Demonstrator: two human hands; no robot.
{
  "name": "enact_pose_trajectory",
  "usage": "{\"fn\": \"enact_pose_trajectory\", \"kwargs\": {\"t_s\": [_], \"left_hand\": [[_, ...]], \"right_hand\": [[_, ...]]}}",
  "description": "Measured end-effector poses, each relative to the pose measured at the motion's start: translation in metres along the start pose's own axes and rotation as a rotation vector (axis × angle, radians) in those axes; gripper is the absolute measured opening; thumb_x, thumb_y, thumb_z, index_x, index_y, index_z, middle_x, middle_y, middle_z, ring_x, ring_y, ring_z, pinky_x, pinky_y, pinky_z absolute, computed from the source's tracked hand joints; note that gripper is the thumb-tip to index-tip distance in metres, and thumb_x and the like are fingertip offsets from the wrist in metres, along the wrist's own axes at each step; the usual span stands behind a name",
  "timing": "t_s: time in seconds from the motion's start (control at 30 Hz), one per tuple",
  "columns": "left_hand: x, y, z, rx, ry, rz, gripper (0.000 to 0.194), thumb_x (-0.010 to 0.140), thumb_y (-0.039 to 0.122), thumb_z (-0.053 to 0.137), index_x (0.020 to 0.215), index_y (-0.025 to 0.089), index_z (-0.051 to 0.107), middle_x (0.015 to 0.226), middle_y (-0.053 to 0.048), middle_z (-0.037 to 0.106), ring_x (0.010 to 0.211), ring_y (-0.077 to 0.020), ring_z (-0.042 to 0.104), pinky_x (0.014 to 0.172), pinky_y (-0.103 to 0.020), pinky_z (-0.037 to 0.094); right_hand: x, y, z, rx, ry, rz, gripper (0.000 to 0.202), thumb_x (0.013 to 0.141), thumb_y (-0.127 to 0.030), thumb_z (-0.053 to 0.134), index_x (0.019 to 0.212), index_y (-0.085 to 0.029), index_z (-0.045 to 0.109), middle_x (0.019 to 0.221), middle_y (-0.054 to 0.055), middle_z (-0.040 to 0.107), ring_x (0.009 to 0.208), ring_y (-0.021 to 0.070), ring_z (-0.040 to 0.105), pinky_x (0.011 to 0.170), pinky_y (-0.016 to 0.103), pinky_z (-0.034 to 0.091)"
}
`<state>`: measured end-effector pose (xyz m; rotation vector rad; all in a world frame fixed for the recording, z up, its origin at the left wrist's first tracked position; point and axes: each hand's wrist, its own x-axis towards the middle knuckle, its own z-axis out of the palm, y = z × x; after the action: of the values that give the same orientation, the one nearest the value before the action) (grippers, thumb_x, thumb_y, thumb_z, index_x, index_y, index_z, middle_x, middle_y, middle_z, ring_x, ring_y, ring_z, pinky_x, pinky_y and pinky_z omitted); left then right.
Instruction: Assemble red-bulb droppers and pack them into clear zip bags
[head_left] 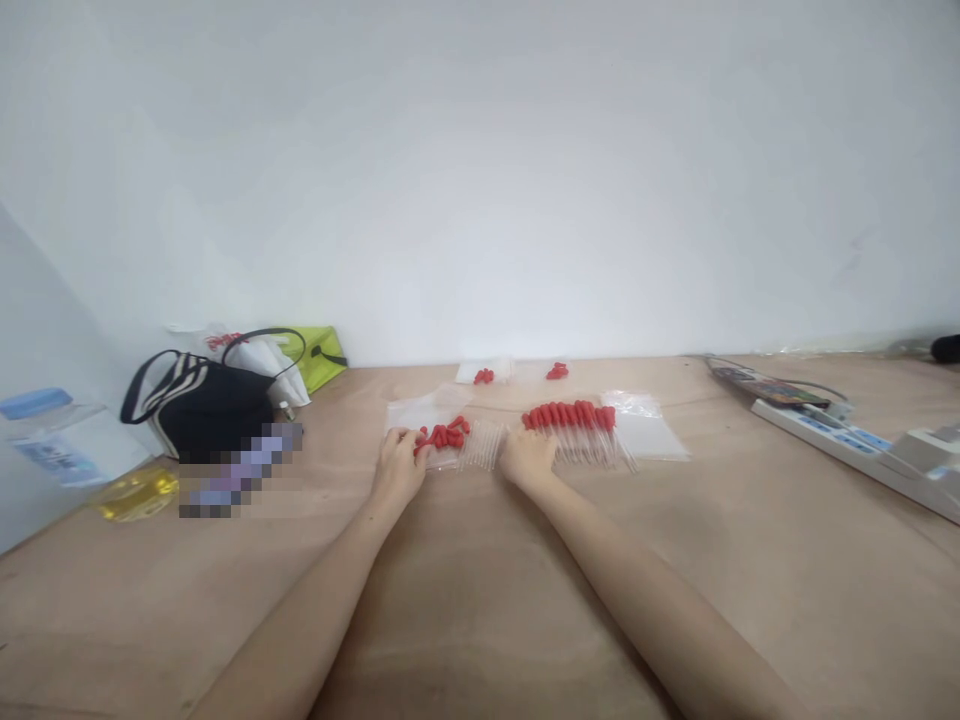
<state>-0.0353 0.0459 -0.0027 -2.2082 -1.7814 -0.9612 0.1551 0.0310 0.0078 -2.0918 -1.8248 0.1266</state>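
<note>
My left hand (400, 466) is at the left edge of a loose pile of red rubber bulbs (448, 436), its curled fingertips closed on one bulb. The pile lies on a clear plastic bag (409, 412). To its right, bare glass dropper tubes (480, 443) lie side by side. My right hand (527, 456) rests between these tubes and a row of glass droppers with red bulbs (574, 420). Its fingers are curled inward; what they hold, if anything, is hidden.
Two small groups of red bulbs (484, 377) lie by the wall. Right of the droppers is another plastic bag (645, 428). A power strip (847, 445) and a phone (780, 388) are far right. Left stand a black bag (217, 410) and a bottle with yellow liquid (139, 495).
</note>
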Motion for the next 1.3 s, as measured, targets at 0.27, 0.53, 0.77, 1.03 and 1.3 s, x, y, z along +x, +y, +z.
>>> {"fn": "enact_pose_trajectory", "kwargs": {"t_s": [0.27, 0.53, 0.77, 1.03, 1.3], "left_hand": [[-0.024, 0.052, -0.001, -0.345, -0.017, 0.283, 0.012, 0.079, 0.017, 0.047, 0.084, 0.017, 0.058, 0.089, -0.006, 0.055, 0.09, -0.0193, 0.051, 0.082, -0.034, 0.041], [-0.039, 0.096, 0.015, -0.396, -0.183, 0.509, 0.011, 0.081, 0.027, 0.051, 0.078, 0.018, 0.057, 0.075, -0.003, 0.059, 0.075, -0.0172, 0.052, 0.07, -0.03, 0.04], [-0.036, 0.091, 0.016, -0.44, -0.148, 0.422, 0.013, 0.082, 0.029, 0.05, 0.082, 0.018, 0.058, 0.076, -0.003, 0.061, 0.073, -0.0165, 0.054, 0.067, -0.028, 0.042], [-0.036, 0.091, 0.018, -0.495, -0.18, 0.429, 0.014, 0.084, 0.024, 0.047, 0.089, 0.018, 0.059, 0.078, -0.003, 0.062, 0.075, -0.0155, 0.056, 0.069, -0.027, 0.042], [-0.035, 0.09, 0.014, -0.525, -0.208, 0.498, 0.017, 0.085, 0.024, 0.044, 0.081, 0.016, 0.059, 0.074, -0.004, 0.062, 0.071, -0.015, 0.055, 0.068, -0.027, 0.041]], "right_hand": [[-0.037, 0.061, -0.008, 0.031, 0.236, -0.414, 0.038, 0.067, -0.005, 0.043, 0.102, -0.014, 0.054, 0.094, 0.012, 0.056, 0.088, 0.0232, 0.049, 0.071, 0.033, 0.029], [-0.059, 0.116, -0.015, 0.289, 0.257, -0.551, 0.018, 0.084, -0.02, 0.036, 0.084, -0.019, 0.054, 0.076, 0.003, 0.056, 0.07, 0.0142, 0.053, 0.065, 0.027, 0.032], [-0.058, 0.105, -0.017, 0.337, 0.212, -0.586, 0.018, 0.084, -0.02, 0.038, 0.084, -0.019, 0.056, 0.077, 0.002, 0.058, 0.071, 0.0132, 0.053, 0.066, 0.028, 0.031], [-0.061, 0.104, -0.022, 0.363, 0.173, -0.612, 0.018, 0.084, -0.02, 0.039, 0.085, -0.019, 0.057, 0.077, 0.002, 0.06, 0.07, 0.0128, 0.052, 0.068, 0.03, 0.028], [-0.056, 0.107, -0.019, 0.353, 0.113, -0.677, 0.02, 0.084, -0.018, 0.041, 0.087, -0.022, 0.06, 0.082, 0.002, 0.063, 0.068, 0.0124, 0.053, 0.068, 0.03, 0.027]]}}
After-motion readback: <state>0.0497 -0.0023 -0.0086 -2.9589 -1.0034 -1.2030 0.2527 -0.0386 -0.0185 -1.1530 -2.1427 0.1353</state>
